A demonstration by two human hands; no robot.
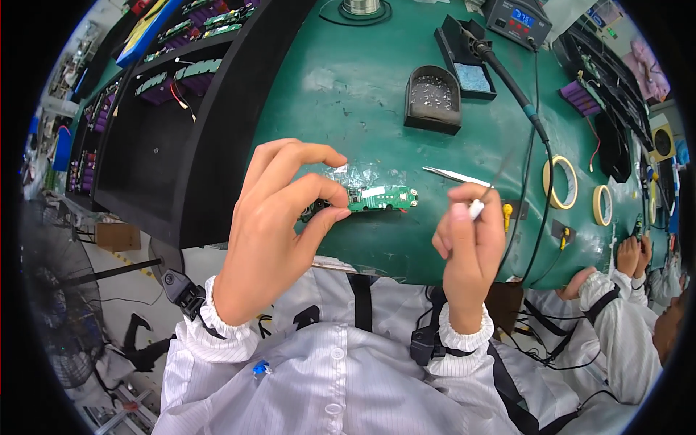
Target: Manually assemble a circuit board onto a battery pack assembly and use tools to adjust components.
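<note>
My left hand (pixel 272 217) pinches the left end of a narrow green circuit board (pixel 380 197) between thumb and index finger, its other fingers raised. The board has a white patch on top and lies low over the green mat. Part of it is hidden behind my fingertips. To the right, my right hand (pixel 470 243) is closed round a small white piece (pixel 475 209), from which a thin dark blurred sliver points up. I cannot make out what kind of thing it is. Just past these fingers lie metal tweezers (pixel 453 175), tips to the left.
Beyond the hands stand a black tip-cleaning box (pixel 433 100), a soldering iron (pixel 511 80) in its holder and its control unit (pixel 518 20). Tape rolls (pixel 560 183) lie at the right, near a co-worker's hands (pixel 629 255). A black rack (pixel 217 123) with battery packs borders the left.
</note>
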